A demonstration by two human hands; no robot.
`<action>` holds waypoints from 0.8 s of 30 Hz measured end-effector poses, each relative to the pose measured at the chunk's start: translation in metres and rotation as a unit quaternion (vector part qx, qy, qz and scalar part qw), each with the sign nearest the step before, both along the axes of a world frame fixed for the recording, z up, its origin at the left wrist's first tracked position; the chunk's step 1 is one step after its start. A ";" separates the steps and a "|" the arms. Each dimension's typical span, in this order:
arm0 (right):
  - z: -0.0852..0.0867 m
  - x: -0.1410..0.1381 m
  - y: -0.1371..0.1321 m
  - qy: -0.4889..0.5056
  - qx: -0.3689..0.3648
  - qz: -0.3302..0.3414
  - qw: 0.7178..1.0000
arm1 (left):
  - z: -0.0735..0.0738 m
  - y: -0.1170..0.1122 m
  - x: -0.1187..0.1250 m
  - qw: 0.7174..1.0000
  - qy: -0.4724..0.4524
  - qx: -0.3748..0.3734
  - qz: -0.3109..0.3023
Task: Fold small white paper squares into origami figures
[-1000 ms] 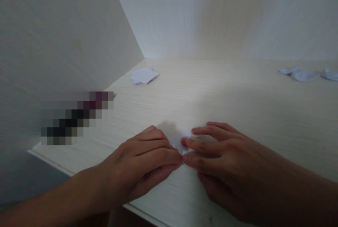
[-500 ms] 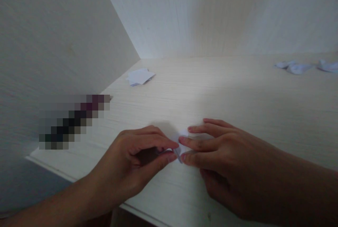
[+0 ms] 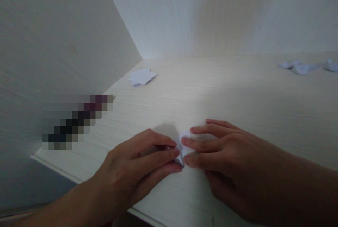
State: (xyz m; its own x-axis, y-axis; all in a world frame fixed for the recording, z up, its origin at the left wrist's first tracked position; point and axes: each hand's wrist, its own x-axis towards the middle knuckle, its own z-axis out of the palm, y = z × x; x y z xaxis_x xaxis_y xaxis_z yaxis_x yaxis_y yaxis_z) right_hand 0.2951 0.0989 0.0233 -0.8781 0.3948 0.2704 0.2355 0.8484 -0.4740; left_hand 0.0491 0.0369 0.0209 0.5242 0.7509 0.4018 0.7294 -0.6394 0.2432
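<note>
A small folded piece of white paper (image 3: 182, 143) lies on the pale wooden desk (image 3: 237, 96) near its front edge, mostly covered by both hands. My left hand (image 3: 142, 165) is curled, its fingertips pressing on the paper's left side. My right hand (image 3: 216, 156) lies flatter, with its fingers pressed together on the paper's right side. The fingertips of the two hands nearly touch over the paper.
A small stack of white paper squares (image 3: 142, 77) sits at the back left, close to the side panel (image 3: 52, 44). Several folded white paper shapes (image 3: 303, 67) lie at the far right. A back panel (image 3: 224, 12) closes the desk behind.
My left hand lifted its fingers into a pinch on the paper's edge, then lowered them flat onto it again. My right hand stayed pressed on the paper.
</note>
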 end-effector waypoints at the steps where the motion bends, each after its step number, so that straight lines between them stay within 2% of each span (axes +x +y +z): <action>1: 0.000 0.000 0.000 -0.002 0.000 -0.001 1.000 | -0.001 0.000 -0.001 1.000 -0.003 -0.003 0.000; 6: -0.001 0.003 0.000 -0.033 -0.001 -0.003 0.999 | 0.000 0.006 -0.001 0.999 -0.021 -0.031 0.009; 13: -0.001 0.004 0.000 -0.053 0.041 0.015 0.998 | 0.001 0.004 0.001 0.998 -0.029 -0.050 0.023; 24: -0.007 0.002 -0.002 -0.063 0.093 0.007 0.994 | 0.000 -0.005 0.000 0.998 0.012 -0.034 0.041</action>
